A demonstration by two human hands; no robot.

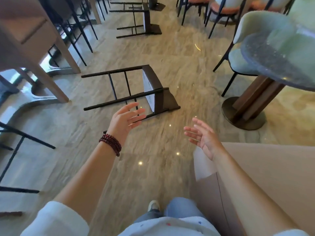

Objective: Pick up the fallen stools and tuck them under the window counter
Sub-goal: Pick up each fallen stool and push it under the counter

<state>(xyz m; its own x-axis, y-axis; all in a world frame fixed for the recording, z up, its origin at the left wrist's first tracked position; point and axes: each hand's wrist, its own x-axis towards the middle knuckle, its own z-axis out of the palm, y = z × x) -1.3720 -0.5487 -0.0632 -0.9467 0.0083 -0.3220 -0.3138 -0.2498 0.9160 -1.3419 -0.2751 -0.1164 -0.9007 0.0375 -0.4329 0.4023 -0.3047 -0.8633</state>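
— What were the hands doing?

— Both were held out over the floor, empty. The left hand (pixel 125 117) had its fingers spread and loosely curled, palm turned inward, a dark red beaded bracelet (pixel 110 144) wound around the wrist. The right hand (pixel 202 136) was just as slack, fingers fanned toward the left one, gripping nothing.

— And the stools?

— The nearer fallen stool with thin black metal legs and a dark brown seat (pixel 136 90) lay on its side just beyond the left hand's fingertips, legs pointing away to the left, seat toward the right. The fingertips overlapped its lowest leg in the view, but I could not tell whether they touched it; they seemed to hover short of it. A second fallen stool of the same black-legged, dark-seated make (pixel 138 19) lay well beyond the first, also on its side with legs to the left.

— Where was the counter?

— The pale beige wooden window counter (pixel 25 36) ran along the far left of the left hand, with upright black stool legs (pixel 80 31) showing under it. To the right of the right hand stood a round speckled grey table on a brown pedestal (pixel 272 65), a pale green upholstered chair (pixel 252 48) beside it. Glossy beige marbled floor (pixel 170 65) lay under everything.
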